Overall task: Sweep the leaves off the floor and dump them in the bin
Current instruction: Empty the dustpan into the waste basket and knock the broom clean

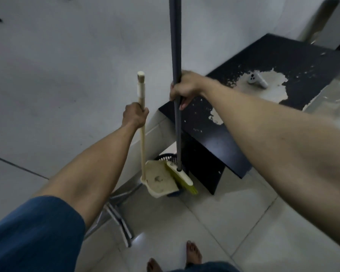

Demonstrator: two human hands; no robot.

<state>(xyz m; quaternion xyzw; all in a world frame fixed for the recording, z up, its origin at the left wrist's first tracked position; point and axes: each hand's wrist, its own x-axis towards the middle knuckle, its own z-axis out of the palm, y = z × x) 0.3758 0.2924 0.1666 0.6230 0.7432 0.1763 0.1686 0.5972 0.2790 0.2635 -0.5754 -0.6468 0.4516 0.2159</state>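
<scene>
My left hand (pixel 134 114) grips the cream handle of a long-handled dustpan (pixel 161 179), whose cream pan hangs tilted low by the wall with a few dark bits in it. My right hand (pixel 183 89) grips the grey pole of a broom (pixel 182 176); its cream head with yellow-green bristles lies against the pan's right edge. Right behind the pan and broom head stands a dark slotted bin (pixel 165 157), mostly hidden by them and tucked under the black table.
A black table (pixel 234 134) with peeling paint stands at the right, with a white controller (pixel 257 79) on top. A white wall runs along the left. A metal strip (pixel 118 216) lies on the pale tiled floor. My bare feet (pixel 193 252) show at the bottom.
</scene>
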